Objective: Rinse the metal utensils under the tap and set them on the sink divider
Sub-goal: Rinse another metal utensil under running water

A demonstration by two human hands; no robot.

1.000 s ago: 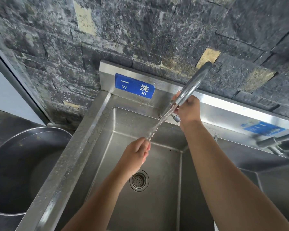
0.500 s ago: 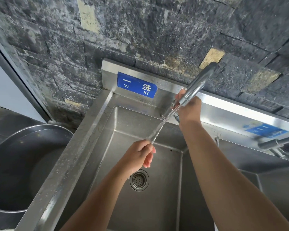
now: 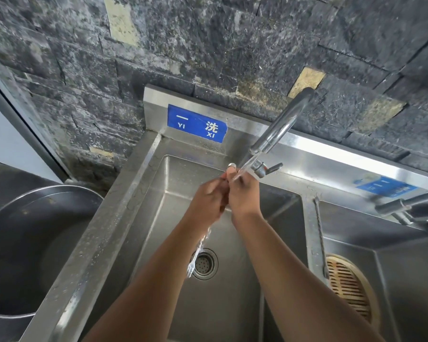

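Two hands meet under the running tap (image 3: 279, 125), over the left basin. Left hand (image 3: 206, 199) and right hand (image 3: 244, 193) both clench one small metal utensil (image 3: 231, 165) — its tip poking up — so water sluices it. Right — a long utensil (image 3: 319, 233) rests on the sink divider (image 3: 311, 243).

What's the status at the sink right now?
Both hands, left and right, closed on a small metal utensil under the curved steel tap's stream. Thin metal rod lies on the steel sink divider. Nothing in the way.
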